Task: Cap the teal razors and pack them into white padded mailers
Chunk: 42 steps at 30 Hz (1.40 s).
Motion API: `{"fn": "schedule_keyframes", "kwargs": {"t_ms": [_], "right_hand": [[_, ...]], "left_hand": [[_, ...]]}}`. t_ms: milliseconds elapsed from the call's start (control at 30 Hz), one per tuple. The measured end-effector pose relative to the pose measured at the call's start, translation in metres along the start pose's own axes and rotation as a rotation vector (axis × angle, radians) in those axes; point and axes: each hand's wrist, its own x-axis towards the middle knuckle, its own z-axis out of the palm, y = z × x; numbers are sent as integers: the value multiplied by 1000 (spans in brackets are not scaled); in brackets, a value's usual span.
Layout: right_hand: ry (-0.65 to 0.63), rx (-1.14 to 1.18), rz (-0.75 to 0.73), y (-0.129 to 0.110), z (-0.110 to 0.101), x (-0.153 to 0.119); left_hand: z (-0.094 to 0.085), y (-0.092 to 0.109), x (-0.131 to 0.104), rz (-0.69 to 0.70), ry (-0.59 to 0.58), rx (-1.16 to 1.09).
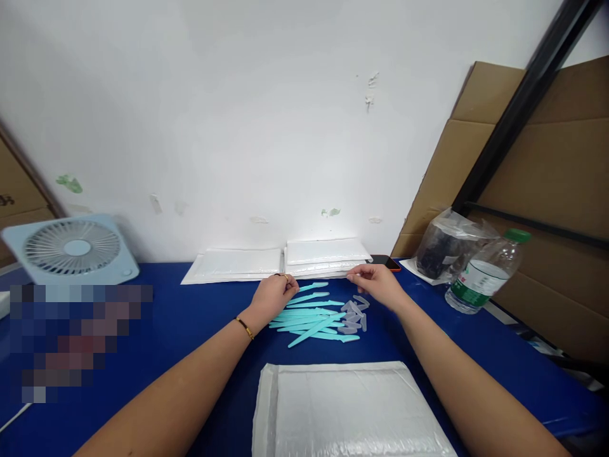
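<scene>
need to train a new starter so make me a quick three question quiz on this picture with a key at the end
1. True or false: the fan stands to the person's left and the bottle to the right.

2. Fill in the blank: on the wrist of the left hand is a ____.

3. Multiple choice: which hand is nearer the small clear pieces beside the turquoise sticks?
A) the left hand
B) the right hand
C) both are equally near

Key: 1 true; 2 bracelet; 3 B.
</scene>
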Motion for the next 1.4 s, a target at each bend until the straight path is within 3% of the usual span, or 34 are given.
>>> {"fn": "schedule_keyframes", "kwargs": {"t_ms": [167, 267, 500, 633, 767, 867, 1167, 1300, 1400], "right_hand": [[-169, -442, 8, 11, -29, -2], [-213, -596, 32, 11, -23, -4], [-142, -805, -56, 13, -3, 0], [-137, -615, -117, 11, -3, 0], [-276, -190, -105, 7, -5, -4], [-313, -80, -99, 5, -3, -5], [-313, -46, -119, -1, 15, -6], [-232, -216, -153, -7, 20, -6], [-119, -402, -175, -11, 9, -7]], "left_hand": [[-1, 6, -4, 151, -3, 120], [1, 13, -5, 194, -76, 164], [3, 18, -4, 76, -157, 177], [1, 17, -6, 43, -119, 145], [-2, 11, -5, -6, -68, 74], [-2, 7, -3, -25, -58, 36], [-1, 15, -4, 9, -68, 33], [-2, 11, -3, 3, -68, 69], [-7, 9, -2, -44, -50, 106]]}}
